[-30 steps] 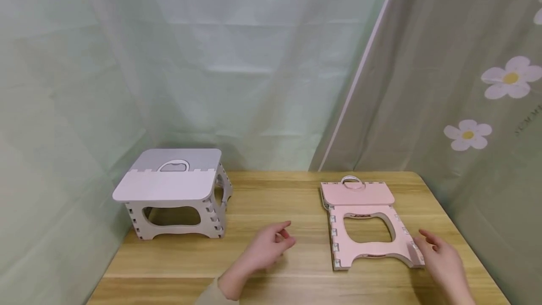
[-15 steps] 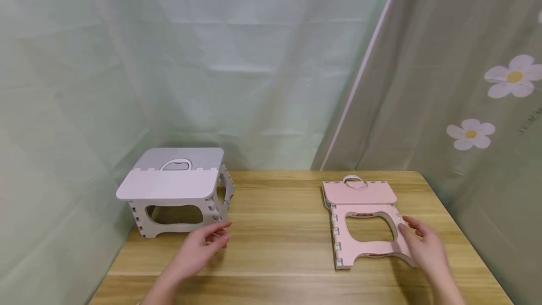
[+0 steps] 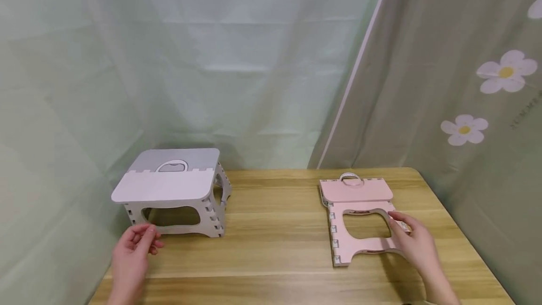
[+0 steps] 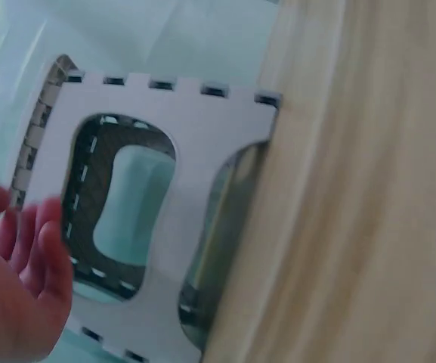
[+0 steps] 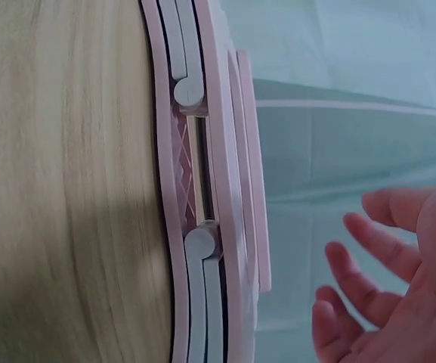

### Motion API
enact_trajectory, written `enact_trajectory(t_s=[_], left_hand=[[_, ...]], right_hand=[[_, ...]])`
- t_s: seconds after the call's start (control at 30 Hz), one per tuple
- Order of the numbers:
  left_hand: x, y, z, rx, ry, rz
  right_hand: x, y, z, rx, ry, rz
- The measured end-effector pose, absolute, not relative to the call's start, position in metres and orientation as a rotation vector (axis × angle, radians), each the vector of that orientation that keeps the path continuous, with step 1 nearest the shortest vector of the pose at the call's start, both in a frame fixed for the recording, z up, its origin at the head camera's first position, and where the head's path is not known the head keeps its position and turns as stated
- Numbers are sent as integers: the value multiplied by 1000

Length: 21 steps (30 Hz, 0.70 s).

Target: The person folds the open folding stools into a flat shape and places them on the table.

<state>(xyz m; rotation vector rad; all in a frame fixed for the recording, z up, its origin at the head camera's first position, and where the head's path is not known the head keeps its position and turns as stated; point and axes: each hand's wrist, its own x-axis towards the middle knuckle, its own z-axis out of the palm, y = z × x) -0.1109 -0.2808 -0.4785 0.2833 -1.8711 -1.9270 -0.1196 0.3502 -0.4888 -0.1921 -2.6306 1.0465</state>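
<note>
A grey-and-white folding stool (image 3: 165, 187) stands unfolded at the table's left. Just before its near left leg is my left hand (image 3: 134, 258), fingers loosely bent and holding nothing; the left wrist view has this hand (image 4: 21, 280) beside the stool's side panel (image 4: 183, 181). On the right, a pink folding stool (image 3: 355, 192) lies folded flat, its handle toward the back. My right hand (image 3: 417, 244) hovers over its right edge, covering part of it. In the right wrist view the hand (image 5: 399, 272) is apart from the pink stool (image 5: 236, 227), fingers relaxed.
The wooden table (image 3: 271, 239) extends between the two stools. A pale green curtain (image 3: 237, 60) hangs behind and on the left, and a grey-green one with white flowers (image 3: 506, 72) hangs on the right.
My left hand has moved left, from the table's middle to the front of the grey-and-white stool. My right hand has shifted slightly left and up over the pink stool's edge. Both stools stay put.
</note>
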Motion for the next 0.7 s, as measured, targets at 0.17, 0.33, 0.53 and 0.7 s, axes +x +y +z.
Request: enact_trajectory(t_s=[0.17, 0.33, 0.53, 0.7], left_hand=[[-110, -293, -485, 556, -1630, -1872], [-112, -315, -496, 749, -1712, -1825], [-120, -333, -512, 833, -2075, -1691], [-130, -340, -515, 779, -2245, -1634]], right_hand=[[-120, 346, -487, -26, -2575, 936], [-122, 343, -489, 116, -2563, 937], [-123, 340, -493, 220, -2589, 986], [-122, 341, -495, 260, -2610, 998]])
